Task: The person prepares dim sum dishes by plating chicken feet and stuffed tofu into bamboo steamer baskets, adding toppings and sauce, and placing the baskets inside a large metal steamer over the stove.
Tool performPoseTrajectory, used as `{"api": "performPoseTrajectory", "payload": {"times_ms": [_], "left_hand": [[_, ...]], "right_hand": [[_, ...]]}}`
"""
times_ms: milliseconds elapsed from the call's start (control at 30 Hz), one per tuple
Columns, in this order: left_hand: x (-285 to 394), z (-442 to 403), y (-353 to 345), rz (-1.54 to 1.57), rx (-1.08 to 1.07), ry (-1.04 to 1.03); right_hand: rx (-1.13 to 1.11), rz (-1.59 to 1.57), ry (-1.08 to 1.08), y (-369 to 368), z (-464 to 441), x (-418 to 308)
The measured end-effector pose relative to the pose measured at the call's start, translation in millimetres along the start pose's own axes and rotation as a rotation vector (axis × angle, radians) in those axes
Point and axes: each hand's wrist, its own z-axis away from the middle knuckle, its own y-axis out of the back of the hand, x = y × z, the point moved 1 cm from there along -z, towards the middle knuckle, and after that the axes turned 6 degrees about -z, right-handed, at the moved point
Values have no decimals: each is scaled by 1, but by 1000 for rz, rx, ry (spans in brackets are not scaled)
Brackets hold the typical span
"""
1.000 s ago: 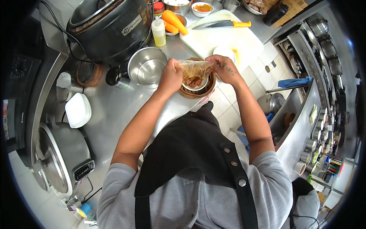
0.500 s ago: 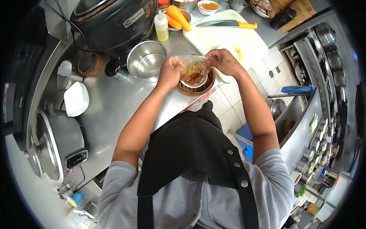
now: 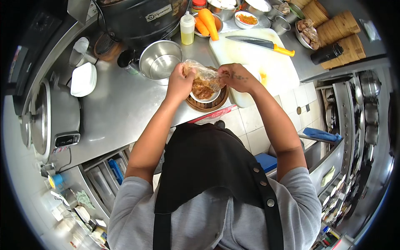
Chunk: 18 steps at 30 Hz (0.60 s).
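Note:
Between my two hands a clear plastic bag with brown, saucy food is stretched over a white bowl. My left hand pinches the bag's left side, and my right hand pinches its right side. Brown food shows at the bowl, partly under the plastic; whether it lies in the bag or the bowl is hard to tell. The bowl sits inside a round bamboo steamer at the counter's edge.
An empty steel pot stands left of the steamer. To the right lies a white cutting board bearing a knife. Behind are a squeeze bottle, carrots and a black cooker. White dishes are stacked at left.
The view has turned, showing more bamboo steamers at the right. The bag's left side is lifted higher and the bag now slants down to the right. Both hands still hold it.

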Motion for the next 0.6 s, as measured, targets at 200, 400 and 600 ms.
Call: {"api": "performPoseTrajectory", "payload": {"times_ms": [200, 400, 600], "left_hand": [[15, 45, 21, -354, -6, 44], [12, 57, 13, -393, 109, -115], [11, 70, 13, -503, 147, -249]], "right_hand": [[0, 131, 187, -1, -6, 4], [-69, 511, 286, -9, -25, -9], [-19, 203, 214, 1, -21, -3]]}}
